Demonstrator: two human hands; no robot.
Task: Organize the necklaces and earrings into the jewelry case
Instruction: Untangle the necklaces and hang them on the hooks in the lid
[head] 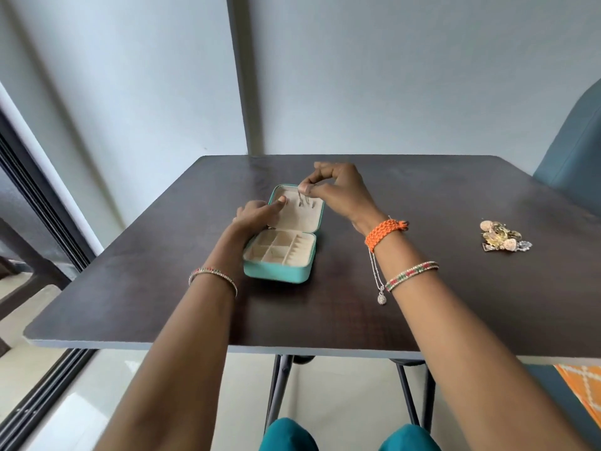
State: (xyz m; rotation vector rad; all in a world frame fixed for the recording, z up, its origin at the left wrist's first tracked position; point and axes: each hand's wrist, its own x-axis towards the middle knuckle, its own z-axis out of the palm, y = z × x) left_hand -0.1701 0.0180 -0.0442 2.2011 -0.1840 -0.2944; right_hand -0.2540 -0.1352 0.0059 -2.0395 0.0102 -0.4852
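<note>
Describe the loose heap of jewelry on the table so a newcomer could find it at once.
Start at the dark table and look to its right edge, well away from the teal jewelry case. There lies the heap of jewelry, a tangle of gold and silver pieces that neither hand touches.
</note>
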